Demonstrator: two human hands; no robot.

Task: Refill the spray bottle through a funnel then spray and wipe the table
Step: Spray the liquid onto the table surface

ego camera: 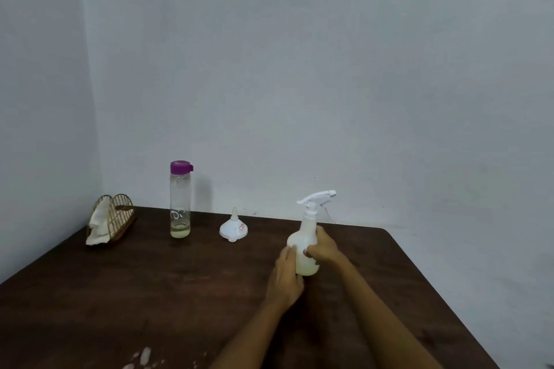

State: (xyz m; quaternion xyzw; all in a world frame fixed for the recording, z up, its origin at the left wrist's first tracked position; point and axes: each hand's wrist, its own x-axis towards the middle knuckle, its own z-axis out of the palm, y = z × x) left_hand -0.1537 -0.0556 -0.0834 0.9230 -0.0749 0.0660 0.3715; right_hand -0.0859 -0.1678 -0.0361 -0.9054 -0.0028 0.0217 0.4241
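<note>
A white spray bottle (306, 237) with its trigger head on stands upright on the dark wooden table (180, 293), right of centre. My right hand (322, 246) wraps its body from the right. My left hand (284, 275) touches its lower left side. A white funnel (233, 228) lies mouth down to the left of the bottle. Further left stands a clear bottle (180, 204) with a purple cap and a little pale liquid at the bottom. A pale cloth (98, 226) hangs in a wire holder (118, 216) at the table's far left corner.
Walls close off the table at the back and left. The table's right edge runs diagonally toward the bottom right. White smears (144, 358) mark the table surface near the front edge.
</note>
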